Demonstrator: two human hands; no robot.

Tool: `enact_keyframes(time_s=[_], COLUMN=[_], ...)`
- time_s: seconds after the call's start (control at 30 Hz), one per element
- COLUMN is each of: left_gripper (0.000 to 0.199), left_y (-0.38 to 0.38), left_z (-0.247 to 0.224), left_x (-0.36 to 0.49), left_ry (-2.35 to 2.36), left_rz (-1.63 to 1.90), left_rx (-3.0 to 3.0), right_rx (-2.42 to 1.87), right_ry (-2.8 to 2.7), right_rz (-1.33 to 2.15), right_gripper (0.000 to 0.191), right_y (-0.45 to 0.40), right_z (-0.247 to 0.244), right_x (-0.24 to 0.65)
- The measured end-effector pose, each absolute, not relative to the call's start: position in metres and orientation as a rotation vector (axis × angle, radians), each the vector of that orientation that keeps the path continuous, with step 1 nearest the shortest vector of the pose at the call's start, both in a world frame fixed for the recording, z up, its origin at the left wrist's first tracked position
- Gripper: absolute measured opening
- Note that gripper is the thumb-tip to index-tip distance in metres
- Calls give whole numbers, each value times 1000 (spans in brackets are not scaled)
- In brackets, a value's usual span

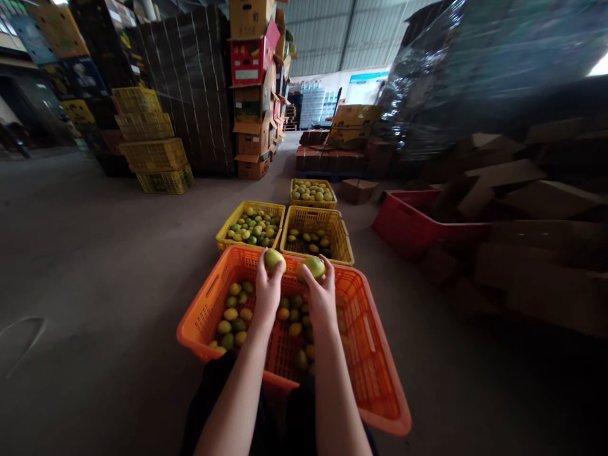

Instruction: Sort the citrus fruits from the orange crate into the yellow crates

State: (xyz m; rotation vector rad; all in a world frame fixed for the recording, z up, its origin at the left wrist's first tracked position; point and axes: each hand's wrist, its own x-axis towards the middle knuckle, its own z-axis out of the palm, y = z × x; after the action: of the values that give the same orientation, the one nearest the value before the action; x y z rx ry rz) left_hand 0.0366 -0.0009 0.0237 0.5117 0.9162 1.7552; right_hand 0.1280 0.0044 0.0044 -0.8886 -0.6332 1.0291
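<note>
My left hand (269, 282) grips a yellow-green fruit (274, 260) above the far rim of a large orange crate (375, 310). Just to the right, my right hand (322, 285) is closed round another yellow-green fruit (313, 268). Both fruits are held up side by side, apart from each other. Inside the orange crate lie several yellow and green fruits (230, 314), grouped at its left and middle; my forearms hide part of them.
Beyond the orange crate stand a yellow crate (221, 239) full of fruit, a partly filled one (349, 244) and a farther one (313, 204). A red crate (403, 231) and cardboard pieces (546, 196) lie right. Stacked boxes (251, 142) and yellow crates (156, 155) rise behind.
</note>
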Motion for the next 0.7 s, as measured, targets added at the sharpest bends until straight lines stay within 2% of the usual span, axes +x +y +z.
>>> enact_keyframes(time_s=[0.13, 0.43, 0.6, 0.7], left_gripper=[48, 48, 41, 31], left_y=[-9, -10, -6, -8], left_z=[32, 34, 33, 34], left_x=[40, 40, 36, 32], left_ry=[880, 904, 774, 596], left_rz=[1786, 1837, 1792, 1686], left_rx=[603, 766, 637, 554], right_rx=[-933, -791, -671, -574], right_ry=[-760, -728, -580, -542], right_rz=[742, 822, 983, 1110], right_gripper=[55, 60, 41, 30], right_y=[2, -3, -6, -4], right_z=[7, 16, 22, 21], right_x=[128, 126, 128, 133])
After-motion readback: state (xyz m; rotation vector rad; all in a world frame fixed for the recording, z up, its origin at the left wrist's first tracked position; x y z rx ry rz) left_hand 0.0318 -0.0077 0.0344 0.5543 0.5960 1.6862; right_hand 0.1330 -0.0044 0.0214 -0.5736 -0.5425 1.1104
